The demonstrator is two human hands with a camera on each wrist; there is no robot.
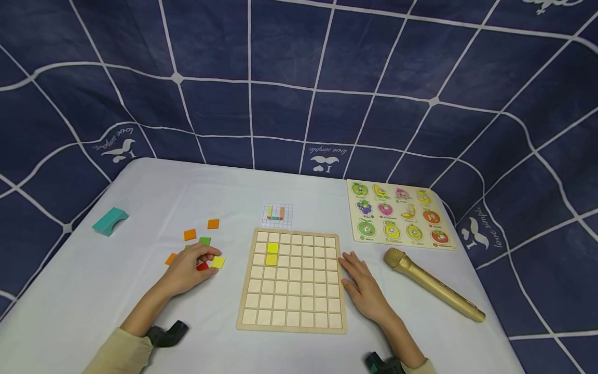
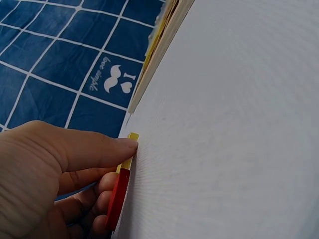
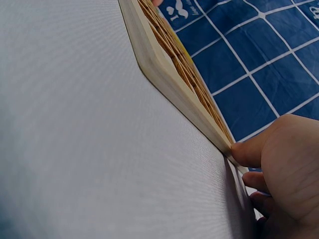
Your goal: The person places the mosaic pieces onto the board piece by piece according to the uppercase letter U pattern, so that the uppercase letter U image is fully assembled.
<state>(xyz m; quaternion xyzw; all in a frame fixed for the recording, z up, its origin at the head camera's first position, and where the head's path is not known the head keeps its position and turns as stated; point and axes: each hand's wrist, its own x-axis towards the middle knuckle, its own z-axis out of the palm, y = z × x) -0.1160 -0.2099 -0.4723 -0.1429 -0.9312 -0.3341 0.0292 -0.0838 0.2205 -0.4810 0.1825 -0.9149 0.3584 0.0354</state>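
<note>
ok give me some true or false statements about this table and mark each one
1. The left hand pinches a loose tile that is yellow. True.
2. The grid board holds three red tiles. False: it holds two yellow tiles.
3. The pattern card lies beyond the far edge of the grid board. True.
4. The right hand grips the gold microphone. False: its fingers touch the right edge of the grid board.
5. The teal block lies to the left of the left hand. True.
</note>
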